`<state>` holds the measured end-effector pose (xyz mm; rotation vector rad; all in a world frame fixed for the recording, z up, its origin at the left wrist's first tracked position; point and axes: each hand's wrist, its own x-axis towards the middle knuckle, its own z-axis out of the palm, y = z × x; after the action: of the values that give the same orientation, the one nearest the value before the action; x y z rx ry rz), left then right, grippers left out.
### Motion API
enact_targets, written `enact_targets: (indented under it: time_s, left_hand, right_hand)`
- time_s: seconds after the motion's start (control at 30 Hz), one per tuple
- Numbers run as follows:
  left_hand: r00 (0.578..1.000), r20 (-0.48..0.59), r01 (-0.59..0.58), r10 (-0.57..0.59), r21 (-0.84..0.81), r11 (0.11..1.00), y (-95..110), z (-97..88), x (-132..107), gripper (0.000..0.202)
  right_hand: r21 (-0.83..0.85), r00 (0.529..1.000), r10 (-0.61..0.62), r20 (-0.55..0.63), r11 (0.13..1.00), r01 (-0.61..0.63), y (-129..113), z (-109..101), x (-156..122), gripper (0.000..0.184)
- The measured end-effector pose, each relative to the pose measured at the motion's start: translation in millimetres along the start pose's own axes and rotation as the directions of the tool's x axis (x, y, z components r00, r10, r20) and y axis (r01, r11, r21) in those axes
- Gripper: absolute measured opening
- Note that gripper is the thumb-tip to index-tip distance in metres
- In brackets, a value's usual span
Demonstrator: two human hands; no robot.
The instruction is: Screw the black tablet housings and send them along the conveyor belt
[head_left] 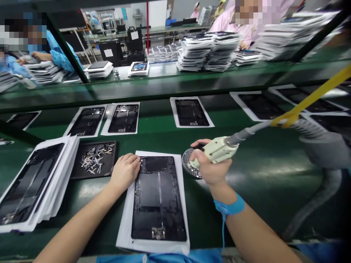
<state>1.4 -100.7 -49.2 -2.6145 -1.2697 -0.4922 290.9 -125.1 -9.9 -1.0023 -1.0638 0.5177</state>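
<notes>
In front of me an opened tablet housing [159, 197], black inside, lies on white sheets [124, 233]. My left hand [126, 170] rests at its upper left corner, fingers curled and pressed together. A thin small piece shows by the fingertips, too small to name. My right hand [214, 168] is closed round a pale green electric screwdriver [223, 149], its cable running to the upper right. The screwdriver's front end is over a round perforated metal dish [188, 160], partly covered by the hand. A blue strap circles my right wrist.
A black tray [112, 160] of small metal-like parts sits left of my left hand, beside a stack of tablet housings [33, 182] on sheets. More housings [192, 112] lie along the green belt. A yellow strap [315, 96] and grey hose hang at right. Co-workers sit beyond.
</notes>
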Motion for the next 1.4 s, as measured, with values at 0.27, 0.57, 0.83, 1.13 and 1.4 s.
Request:
enact_targets:
  time_s: [0.27, 0.57, 0.83, 1.13, 1.4]
  left_hand:
    - [0.999, -0.03, -0.033, 0.028, -0.161, 0.986, -10, 2.7, 1, 0.027]
    - [0.998, -0.06, -0.002, -0.011, -0.214, 0.977, -8, 3.5, -1, 0.029]
    - [1.0, -0.024, -0.02, 0.017, -0.108, 0.994, 0, 0.6, -4, 0.03]
    - [0.999, -0.037, 0.004, -0.012, -0.227, 0.974, -5, 7.0, -7, 0.03]
    - [0.998, 0.014, 0.067, -0.067, -0.368, 0.927, -4, 11.1, 1, 0.029]
  right_hand:
    - [-0.047, 0.999, -0.032, 0.008, 0.998, 0.033, 11, -1, -3, 0.021]
    - [-0.128, 1.0, 0.017, -0.009, 0.992, -0.018, 12, -1, -5, 0.021]
    - [-0.079, 1.0, 0.023, 0.001, 0.997, -0.022, 7, 0, -4, 0.019]
    - [-0.064, 1.0, -0.003, 0.006, 0.998, 0.004, 12, -2, -5, 0.019]
    - [0.101, 0.997, 0.04, 0.068, 0.994, -0.047, -13, 32, -8, 0.017]
